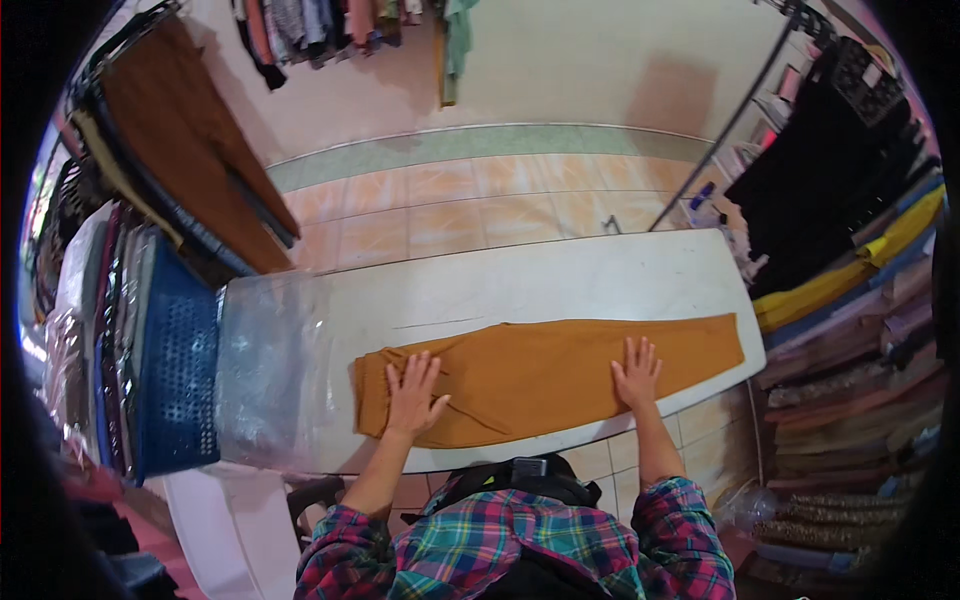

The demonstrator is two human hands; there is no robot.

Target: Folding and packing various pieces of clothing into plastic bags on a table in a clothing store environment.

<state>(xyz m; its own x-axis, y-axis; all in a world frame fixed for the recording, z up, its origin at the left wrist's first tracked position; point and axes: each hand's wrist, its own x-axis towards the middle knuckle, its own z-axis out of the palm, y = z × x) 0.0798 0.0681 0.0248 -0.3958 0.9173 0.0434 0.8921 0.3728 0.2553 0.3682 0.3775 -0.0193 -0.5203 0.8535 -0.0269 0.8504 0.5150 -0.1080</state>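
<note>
A pair of mustard-brown trousers (540,375) lies lengthwise across the white table (580,270), folded so one leg rests over the other. The gathered waistband is at the left and the hems reach toward the right end. My left hand (412,395) presses flat near the waistband, fingers spread, beside a drawstring that trails over the cloth. Farther right, my right hand (637,375) rests flat on the leg part, its fingers apart. Neither hand grips the fabric.
Clear plastic bags (265,370) lie on the table's left end, against a blue basket (180,360) of packed garments. Brown trousers (175,120) hang at the far left. Dark clothes (815,160) hang on the right, above stacked folded garments (850,400). A white chair (230,520) stands near left.
</note>
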